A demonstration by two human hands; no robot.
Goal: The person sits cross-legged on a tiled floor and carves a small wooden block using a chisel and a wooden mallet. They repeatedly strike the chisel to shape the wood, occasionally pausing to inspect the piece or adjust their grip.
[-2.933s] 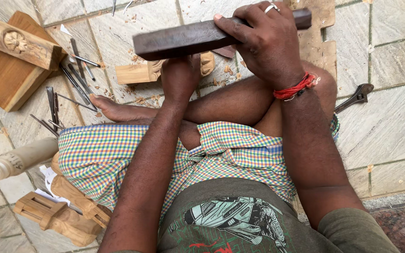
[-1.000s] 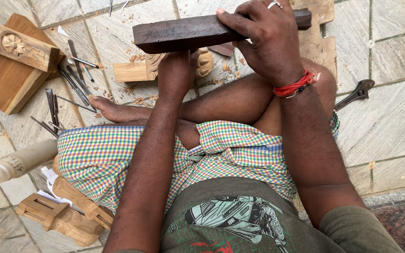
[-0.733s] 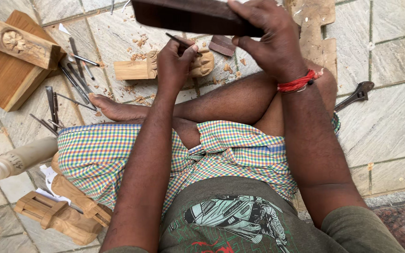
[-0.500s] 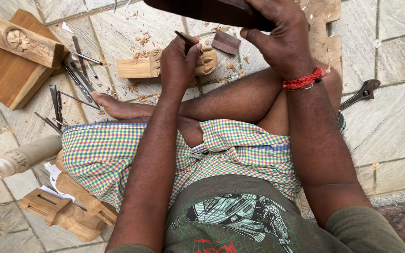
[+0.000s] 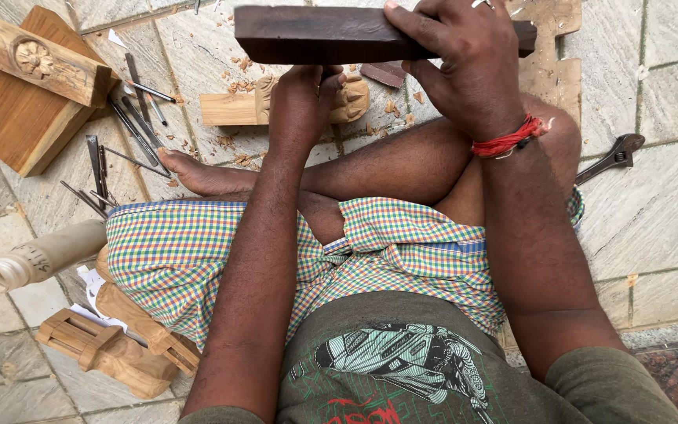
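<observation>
I sit cross-legged on a stone-tile floor. My right hand (image 5: 468, 67) grips a long dark wooden block (image 5: 315, 33) and holds it level just above my left hand (image 5: 301, 106). The left hand is closed on a chisel, which is hidden under the block here. Its fist rests over a pale carved wooden piece (image 5: 233, 108) lying on the floor in front of my legs. A red thread band circles my right wrist.
Several metal chisels (image 5: 131, 118) lie scattered at the left beside a carved block with a flower (image 5: 37, 59) on a wooden slab. A pale cylinder (image 5: 37, 259) and carved wooden parts (image 5: 111, 353) lie by my left knee. A wrench (image 5: 610, 157) lies at the right.
The dark block rose toward the top of view, exposing the chisel in my left hand, then came back down onto it. The left hand stayed on the carved piece.
</observation>
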